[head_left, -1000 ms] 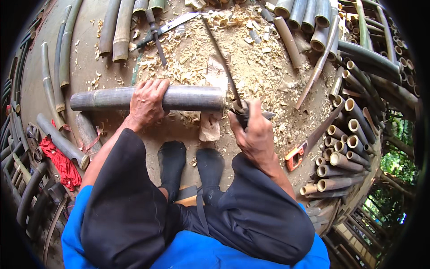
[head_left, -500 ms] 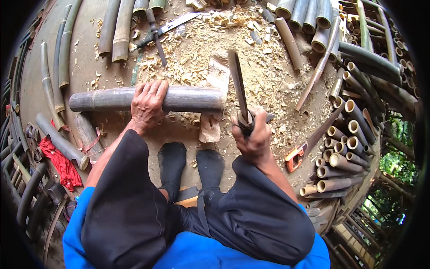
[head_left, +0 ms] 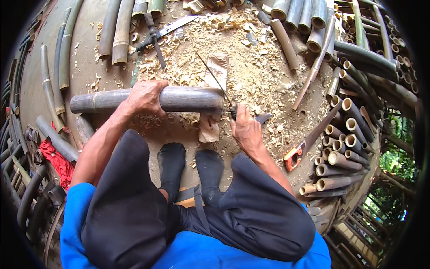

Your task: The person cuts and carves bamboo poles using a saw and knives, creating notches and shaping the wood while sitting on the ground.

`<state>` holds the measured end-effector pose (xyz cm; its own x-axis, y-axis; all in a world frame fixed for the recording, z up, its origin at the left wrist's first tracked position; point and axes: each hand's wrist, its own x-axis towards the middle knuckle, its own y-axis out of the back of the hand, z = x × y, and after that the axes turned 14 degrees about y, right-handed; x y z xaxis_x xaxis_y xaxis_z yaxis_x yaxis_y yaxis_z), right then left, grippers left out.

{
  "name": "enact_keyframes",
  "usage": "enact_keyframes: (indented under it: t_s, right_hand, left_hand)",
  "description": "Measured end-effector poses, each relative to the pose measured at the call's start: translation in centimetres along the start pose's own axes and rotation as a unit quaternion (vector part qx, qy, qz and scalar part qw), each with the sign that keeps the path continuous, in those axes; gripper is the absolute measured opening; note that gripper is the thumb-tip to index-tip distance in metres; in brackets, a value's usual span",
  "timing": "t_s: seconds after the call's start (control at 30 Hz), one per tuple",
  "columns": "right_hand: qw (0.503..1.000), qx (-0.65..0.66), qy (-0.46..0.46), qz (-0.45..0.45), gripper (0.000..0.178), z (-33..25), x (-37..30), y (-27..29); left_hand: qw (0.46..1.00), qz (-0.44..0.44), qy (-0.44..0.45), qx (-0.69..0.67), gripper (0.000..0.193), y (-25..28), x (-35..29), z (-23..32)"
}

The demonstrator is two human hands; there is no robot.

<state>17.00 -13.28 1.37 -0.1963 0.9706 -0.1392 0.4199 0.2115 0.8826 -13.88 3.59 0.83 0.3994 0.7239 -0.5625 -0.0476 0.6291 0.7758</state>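
A dark, thick bamboo section (head_left: 192,99) lies crosswise in front of me, its right end resting on a pale wooden block (head_left: 217,69). My left hand (head_left: 147,96) is closed over the top of the bamboo near its middle. My right hand (head_left: 247,130), just beyond the bamboo's right end, grips the dark handle of a big knife (head_left: 213,74). The thin edge of its blade slants up and left across that end; whether it touches the bamboo I cannot tell. A curved dark tip (head_left: 263,117) sticks out behind the right hand.
Wood shavings (head_left: 251,83) cover the ground beyond the block. Two more knives (head_left: 154,38) lie crossed at the far left. An orange-handled saw (head_left: 294,158) leans against a stack of cut bamboo (head_left: 340,159) on the right. A red cloth (head_left: 56,157) lies at left.
The knife has come down and swung left, from upright beside the bamboo to slanting over its right end. My left forearm has lifted, its hand still on the bamboo.
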Motion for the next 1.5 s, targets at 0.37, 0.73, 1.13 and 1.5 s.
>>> enact_keyframes:
  t_s: [0.37, 0.73, 1.13, 1.5]
  right_hand:
    - [0.992, 0.069, 0.07, 0.085, 0.037, -0.3, 0.3, 1.6]
    - [0.93, 0.088, 0.223, 0.277, 0.041, -3.1, 0.3, 4.6]
    - [0.941, 0.121, 0.192, 0.251, 0.038, -4.0, 0.2, 5.6]
    - [0.957, 0.126, 0.159, 0.208, 0.038, -4.7, 1.0, 5.5]
  left_hand:
    - [1.0, -0.012, 0.021, -0.001, 0.062, 0.4, -0.2, 0.3]
    - [0.989, 0.143, -0.029, 0.018, 0.063, -1.4, -1.6, 0.0]
    - [0.962, 0.267, -0.042, 0.028, 0.056, -3.7, -2.4, -0.7]
    - [0.954, 0.294, -0.038, 0.039, 0.054, -4.8, -2.7, -0.5]
